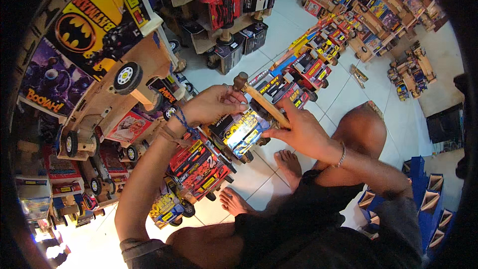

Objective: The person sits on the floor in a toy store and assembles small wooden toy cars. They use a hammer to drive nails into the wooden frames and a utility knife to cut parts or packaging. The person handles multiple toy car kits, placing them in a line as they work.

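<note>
A row of toy trucks [201, 167] is lined up on the floor [256, 184], from lower left to upper right. Over its middle, a hammer [268, 107] is held in the right hand [304, 130]; the left hand [211, 104] is placed just left of it. Left of the row, larger trucks [107, 62] are piled; beyond its far end, more trucks [383, 7] are stacked. To its right, feet [235, 201] are set close by, and boxes [429, 197] are grouped well apart.
</note>
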`<state>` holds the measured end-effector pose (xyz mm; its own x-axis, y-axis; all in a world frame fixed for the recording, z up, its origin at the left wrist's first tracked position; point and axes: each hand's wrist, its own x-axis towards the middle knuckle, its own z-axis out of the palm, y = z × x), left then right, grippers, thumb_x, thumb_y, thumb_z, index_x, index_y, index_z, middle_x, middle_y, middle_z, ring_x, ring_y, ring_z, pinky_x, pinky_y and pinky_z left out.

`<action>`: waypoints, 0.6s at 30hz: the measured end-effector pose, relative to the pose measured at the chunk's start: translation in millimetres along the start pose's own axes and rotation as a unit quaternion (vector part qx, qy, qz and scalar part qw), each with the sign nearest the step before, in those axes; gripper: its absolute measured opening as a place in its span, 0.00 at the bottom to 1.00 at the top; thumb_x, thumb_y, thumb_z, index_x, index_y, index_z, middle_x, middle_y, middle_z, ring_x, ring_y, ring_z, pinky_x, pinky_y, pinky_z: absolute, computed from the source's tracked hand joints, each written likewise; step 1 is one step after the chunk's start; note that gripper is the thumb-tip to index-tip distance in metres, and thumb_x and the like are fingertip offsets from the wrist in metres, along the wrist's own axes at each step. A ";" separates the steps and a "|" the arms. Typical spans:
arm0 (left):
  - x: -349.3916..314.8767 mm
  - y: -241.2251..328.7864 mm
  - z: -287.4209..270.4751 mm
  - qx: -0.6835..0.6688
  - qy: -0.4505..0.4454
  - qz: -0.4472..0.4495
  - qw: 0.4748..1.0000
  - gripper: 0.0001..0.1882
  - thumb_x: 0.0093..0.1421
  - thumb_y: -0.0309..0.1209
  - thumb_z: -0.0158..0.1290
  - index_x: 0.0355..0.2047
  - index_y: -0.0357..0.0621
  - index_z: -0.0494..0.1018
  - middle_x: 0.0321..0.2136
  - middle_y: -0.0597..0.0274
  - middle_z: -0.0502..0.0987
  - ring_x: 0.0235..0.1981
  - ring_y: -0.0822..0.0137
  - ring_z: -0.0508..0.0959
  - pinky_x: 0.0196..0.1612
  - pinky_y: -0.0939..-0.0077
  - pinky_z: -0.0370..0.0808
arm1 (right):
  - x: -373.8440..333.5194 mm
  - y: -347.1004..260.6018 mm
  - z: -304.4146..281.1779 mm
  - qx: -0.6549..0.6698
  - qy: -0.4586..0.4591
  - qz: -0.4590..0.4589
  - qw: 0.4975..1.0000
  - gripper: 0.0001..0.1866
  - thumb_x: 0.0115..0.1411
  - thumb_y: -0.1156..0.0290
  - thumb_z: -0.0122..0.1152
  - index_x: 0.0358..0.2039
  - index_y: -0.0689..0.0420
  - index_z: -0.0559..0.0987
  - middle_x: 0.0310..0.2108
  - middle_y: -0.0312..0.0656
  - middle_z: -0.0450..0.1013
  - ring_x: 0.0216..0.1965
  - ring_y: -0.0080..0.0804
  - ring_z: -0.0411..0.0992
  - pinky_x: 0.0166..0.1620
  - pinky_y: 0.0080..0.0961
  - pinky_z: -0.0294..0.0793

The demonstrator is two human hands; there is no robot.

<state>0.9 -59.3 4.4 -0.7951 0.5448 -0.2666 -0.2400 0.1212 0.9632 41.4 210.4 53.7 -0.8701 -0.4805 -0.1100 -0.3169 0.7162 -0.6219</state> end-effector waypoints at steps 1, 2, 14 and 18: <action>0.2 -1.5 -0.7 -0.002 0.001 -0.013 1.000 0.19 0.63 0.29 0.63 0.51 0.32 0.73 0.40 0.63 0.78 0.42 0.73 0.78 0.49 0.78 0.77 | 2.4 -1.4 -2.3 -0.008 -0.006 0.000 1.000 0.33 0.54 0.52 0.74 0.47 0.61 0.68 0.30 0.55 0.78 0.35 0.59 0.79 0.38 0.49 0.77; -0.5 -3.2 -1.3 -0.003 0.005 -0.009 1.000 0.19 0.63 0.28 0.63 0.51 0.32 0.73 0.40 0.63 0.79 0.42 0.73 0.79 0.49 0.79 0.77 | 4.0 -2.8 -5.1 -0.021 -0.015 -0.017 1.000 0.33 0.54 0.52 0.74 0.46 0.62 0.68 0.31 0.55 0.78 0.36 0.59 0.79 0.38 0.49 0.77; -8.9 0.0 -5.0 0.030 0.038 0.002 0.999 0.16 0.65 0.29 0.60 0.51 0.36 0.74 0.39 0.67 0.79 0.41 0.76 0.78 0.49 0.80 0.75 | 63.7 -24.6 -70.6 -0.144 -0.158 -0.059 0.975 0.30 0.62 0.42 0.63 0.42 0.61 0.73 0.32 0.53 0.75 0.35 0.51 0.76 0.38 0.44 0.72; -12.8 -1.6 2.5 0.038 0.043 0.024 0.998 0.16 0.66 0.30 0.60 0.50 0.37 0.74 0.40 0.67 0.79 0.41 0.77 0.78 0.49 0.81 0.75 | 31.3 -16.4 -75.0 -0.044 -0.021 -0.061 0.997 0.26 0.62 0.49 0.66 0.43 0.61 0.75 0.27 0.50 0.75 0.30 0.48 0.76 0.33 0.41 0.71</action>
<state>12.9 -64.4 6.4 -0.8507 0.4780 -0.2184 -0.1599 0.1605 0.9740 -9.0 221.5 118.6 -0.8071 -0.5862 -0.0708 -0.4533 0.6920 -0.5619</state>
